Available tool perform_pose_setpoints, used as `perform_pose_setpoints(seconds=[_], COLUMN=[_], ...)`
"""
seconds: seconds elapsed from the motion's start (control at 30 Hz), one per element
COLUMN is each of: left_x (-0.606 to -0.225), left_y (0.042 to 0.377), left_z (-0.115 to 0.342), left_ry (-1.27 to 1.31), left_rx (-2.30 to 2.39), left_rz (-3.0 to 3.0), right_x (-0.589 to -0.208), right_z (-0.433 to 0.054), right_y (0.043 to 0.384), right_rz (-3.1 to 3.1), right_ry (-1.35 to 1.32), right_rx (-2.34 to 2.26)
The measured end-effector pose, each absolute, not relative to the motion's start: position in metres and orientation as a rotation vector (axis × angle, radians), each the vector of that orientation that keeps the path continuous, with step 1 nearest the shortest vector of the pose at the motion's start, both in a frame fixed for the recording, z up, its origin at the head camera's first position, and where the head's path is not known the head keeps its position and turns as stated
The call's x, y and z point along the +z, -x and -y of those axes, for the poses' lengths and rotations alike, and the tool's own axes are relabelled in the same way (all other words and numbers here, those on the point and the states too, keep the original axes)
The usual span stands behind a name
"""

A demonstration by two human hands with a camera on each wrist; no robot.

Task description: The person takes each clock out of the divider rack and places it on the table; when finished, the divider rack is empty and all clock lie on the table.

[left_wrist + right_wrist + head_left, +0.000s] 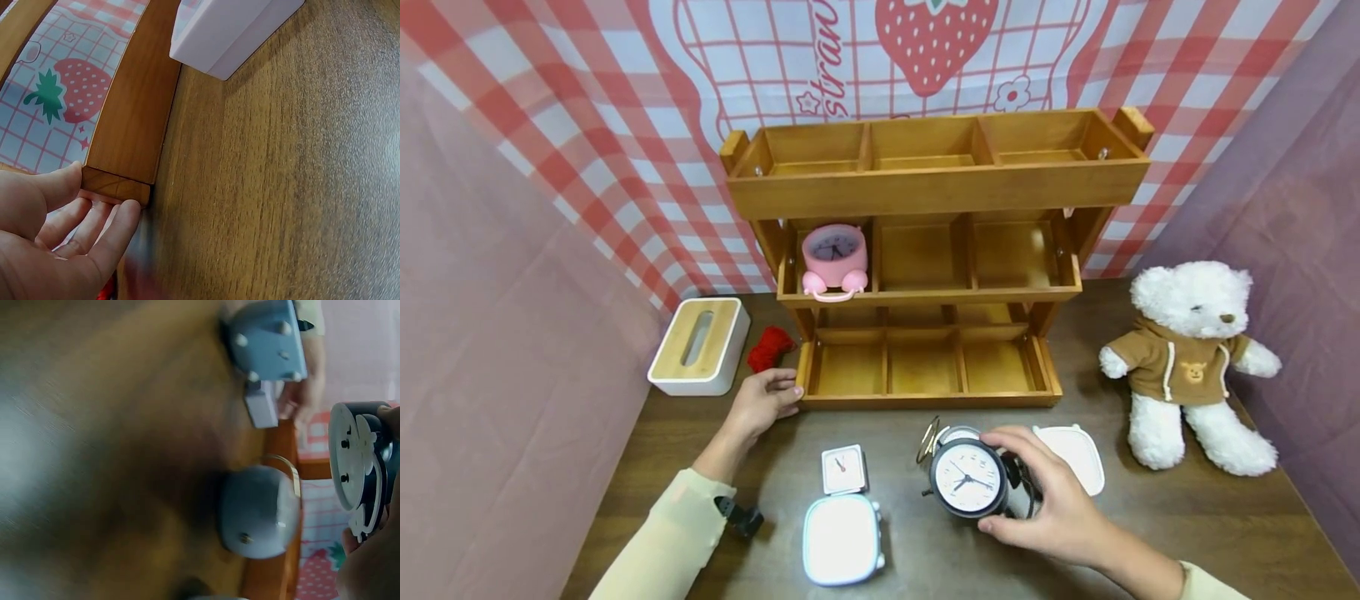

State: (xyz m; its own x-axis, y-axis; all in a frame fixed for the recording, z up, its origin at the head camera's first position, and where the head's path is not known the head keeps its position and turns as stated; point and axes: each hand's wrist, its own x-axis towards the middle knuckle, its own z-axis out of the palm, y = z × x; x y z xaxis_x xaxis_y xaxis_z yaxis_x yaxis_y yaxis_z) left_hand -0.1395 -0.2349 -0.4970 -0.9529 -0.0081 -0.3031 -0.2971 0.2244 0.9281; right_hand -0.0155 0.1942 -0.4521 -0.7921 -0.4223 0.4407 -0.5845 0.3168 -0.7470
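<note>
My right hand [1048, 500] grips a round black alarm clock [967, 478] by its sides, its white dial facing up. The right wrist view shows the clock's pale back [345, 456], with the hand partly cut off by the frame. At the shelf's lower left front corner, my left hand [767, 402] pinches the wooden shelf [925, 402]. Up close, its thumb and fingers [119, 234] lie around the shelf's wooden end [119, 186]. A pink alarm clock [835, 260] sits in the middle tier's left compartment.
Before the shelf lie a small white square clock [843, 470], a blue-rimmed square clock [842, 540], a grey rounded clock [259, 512] and a white square item [1078, 458]. A tissue box [700, 346] and red yarn [770, 348] stand left, a teddy bear [1191, 367] right.
</note>
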Motion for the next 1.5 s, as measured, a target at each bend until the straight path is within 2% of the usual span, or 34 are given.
perform_pose_setpoints(seconds=[0.63, 1.5], left_x=[-0.497, -0.498], left_y=[0.138, 0.14], left_z=[0.235, 0.235], left_ry=[0.278, 0.28], left_rx=[1.811, 1.808], left_rz=[-2.262, -2.267], right_x=[-0.513, -0.532], right_z=[-0.188, -0.19], right_y=[-0.009, -0.013], right_rz=[2.353, 2.498], right_ry=[-1.235, -1.231], right_rx=[1.45, 1.257])
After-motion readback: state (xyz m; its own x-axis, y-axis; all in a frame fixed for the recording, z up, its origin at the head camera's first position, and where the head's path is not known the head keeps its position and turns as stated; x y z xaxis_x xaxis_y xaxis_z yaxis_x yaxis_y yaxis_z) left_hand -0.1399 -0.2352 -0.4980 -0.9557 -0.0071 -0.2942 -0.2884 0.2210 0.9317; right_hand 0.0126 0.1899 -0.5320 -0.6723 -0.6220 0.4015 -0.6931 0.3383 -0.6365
